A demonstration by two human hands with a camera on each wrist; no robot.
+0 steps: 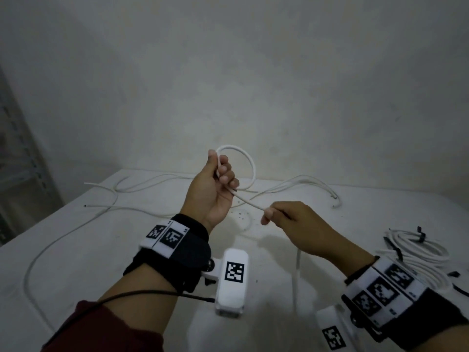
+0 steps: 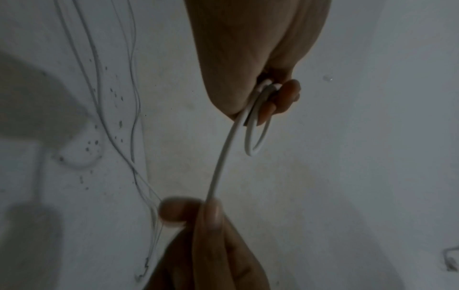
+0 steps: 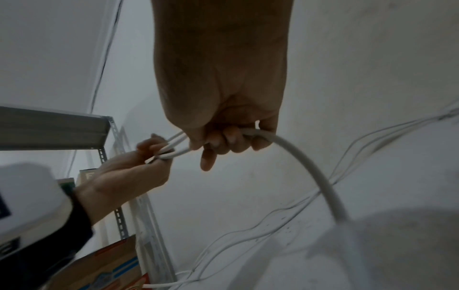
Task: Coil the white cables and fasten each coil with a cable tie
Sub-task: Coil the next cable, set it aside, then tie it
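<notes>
My left hand [image 1: 218, 179] is raised above the table and grips a white cable [image 1: 250, 163] that forms one small loop beside its fingers. From that grip the cable runs down and right to my right hand [image 1: 272, 214], which pinches it between thumb and fingers; below the right hand it hangs toward the table. In the left wrist view the loop [image 2: 255, 137] hangs under the curled fingers. The right wrist view shows the cable [image 3: 313, 172] arcing out of my right fist. More loose white cables [image 1: 157, 179] lie across the far side of the table.
Finished white coils [image 1: 418, 252] bound with black cable ties [image 1: 420, 235] lie at the right on the white table [image 1: 101, 250]. A long loose cable [image 1: 45, 252] curves along the table's left part. A metal shelf rack [image 3: 109, 137] stands at the left.
</notes>
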